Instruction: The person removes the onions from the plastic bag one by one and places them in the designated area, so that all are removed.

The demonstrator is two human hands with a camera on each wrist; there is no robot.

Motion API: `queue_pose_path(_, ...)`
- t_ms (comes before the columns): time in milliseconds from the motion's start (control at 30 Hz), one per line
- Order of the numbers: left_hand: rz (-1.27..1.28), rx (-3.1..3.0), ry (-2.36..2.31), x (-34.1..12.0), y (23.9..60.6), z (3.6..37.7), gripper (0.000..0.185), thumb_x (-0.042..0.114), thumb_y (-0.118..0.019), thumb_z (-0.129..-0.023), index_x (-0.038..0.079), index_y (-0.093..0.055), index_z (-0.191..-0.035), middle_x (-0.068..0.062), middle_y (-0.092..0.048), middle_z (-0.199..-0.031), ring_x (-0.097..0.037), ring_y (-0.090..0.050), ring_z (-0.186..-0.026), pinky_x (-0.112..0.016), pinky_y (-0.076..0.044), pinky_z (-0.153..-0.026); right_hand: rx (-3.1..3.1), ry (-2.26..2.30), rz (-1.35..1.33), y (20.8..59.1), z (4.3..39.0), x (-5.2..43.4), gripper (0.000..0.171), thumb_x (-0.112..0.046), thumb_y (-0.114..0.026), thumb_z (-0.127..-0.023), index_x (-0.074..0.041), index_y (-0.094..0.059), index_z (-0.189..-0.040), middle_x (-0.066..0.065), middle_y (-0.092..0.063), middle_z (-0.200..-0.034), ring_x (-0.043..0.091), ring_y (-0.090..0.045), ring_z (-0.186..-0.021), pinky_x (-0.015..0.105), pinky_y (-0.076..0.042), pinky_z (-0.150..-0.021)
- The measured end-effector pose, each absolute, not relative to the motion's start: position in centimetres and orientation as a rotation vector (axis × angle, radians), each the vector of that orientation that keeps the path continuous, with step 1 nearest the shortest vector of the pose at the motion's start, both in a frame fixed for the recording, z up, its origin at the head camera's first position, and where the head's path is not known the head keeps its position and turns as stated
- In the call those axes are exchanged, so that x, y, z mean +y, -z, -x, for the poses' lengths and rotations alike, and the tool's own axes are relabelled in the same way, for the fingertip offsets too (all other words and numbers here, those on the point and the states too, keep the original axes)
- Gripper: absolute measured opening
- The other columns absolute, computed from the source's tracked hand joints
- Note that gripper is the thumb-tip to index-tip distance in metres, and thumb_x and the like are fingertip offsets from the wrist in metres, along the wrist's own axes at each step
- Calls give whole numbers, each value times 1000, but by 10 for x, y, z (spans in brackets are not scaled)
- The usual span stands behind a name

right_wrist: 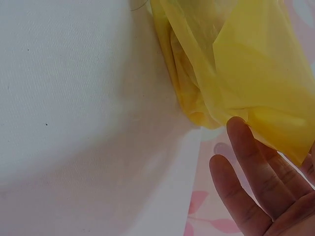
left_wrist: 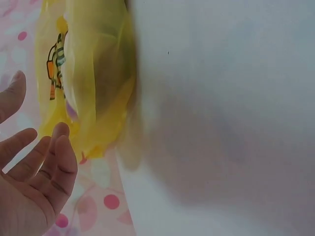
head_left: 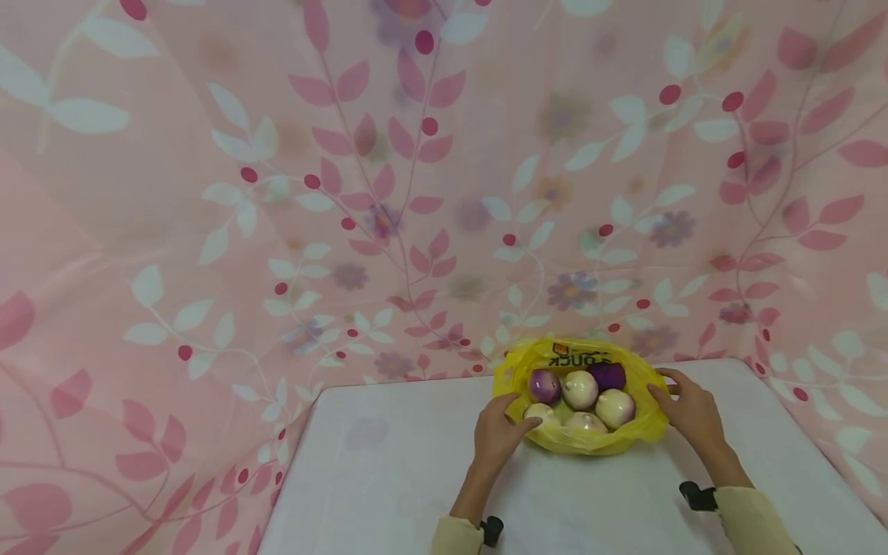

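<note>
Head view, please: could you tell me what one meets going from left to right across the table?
Bare table top → left hand → yellow bag holding the onions → right hand → bare table again at the right edge.

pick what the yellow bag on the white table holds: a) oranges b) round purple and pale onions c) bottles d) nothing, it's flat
b: the head view shows the yellow bag open on the white table, with round purple and pale onions inside, while the left hand and right hand rest at its two sides.
</note>
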State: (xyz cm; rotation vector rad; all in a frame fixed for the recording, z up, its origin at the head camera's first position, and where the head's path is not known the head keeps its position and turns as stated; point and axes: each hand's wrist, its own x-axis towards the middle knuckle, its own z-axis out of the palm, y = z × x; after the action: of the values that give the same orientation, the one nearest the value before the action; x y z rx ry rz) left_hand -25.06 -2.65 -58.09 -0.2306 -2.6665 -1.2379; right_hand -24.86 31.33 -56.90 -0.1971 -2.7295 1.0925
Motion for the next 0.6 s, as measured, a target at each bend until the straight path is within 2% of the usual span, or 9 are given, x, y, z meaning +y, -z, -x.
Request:
queue_pose_path(167,190,-2657,1309,-16,583,255,51,38,-83,-79,9,-70,-118,-7,-69,-113,-17,-61,-87,-37,-51,-84,-2728,-1094,198,569,248,313,54,-35,-59,-99,2,-47,-137,39,-57,-117,43,-66,-85,36,-57,-55)
queue_pose_path(367,129,-2716,1269,-3,583,257,50,40,-82,-79,8,-71,-116,-7,-69,-113,-24,-62,-104,-44,-48,-92,-2726,-1095,198,569,247,313,54,-35,-59,-99,3,-48,-136,38,-58,-117,43,-66,-84,36,-56,-55)
queue_pose_path(600,123,-2790,1117,6,586,258,51,40,-83,-78,9,-71,-117,-4,-69,-107,-22,-62,-96,-42,-50,-84,-2733,-1102,213,570,247,314,54,-35,-59,-99,3,-47,-136,38,-57,-117,43,-65,-85,35,-56,-54)
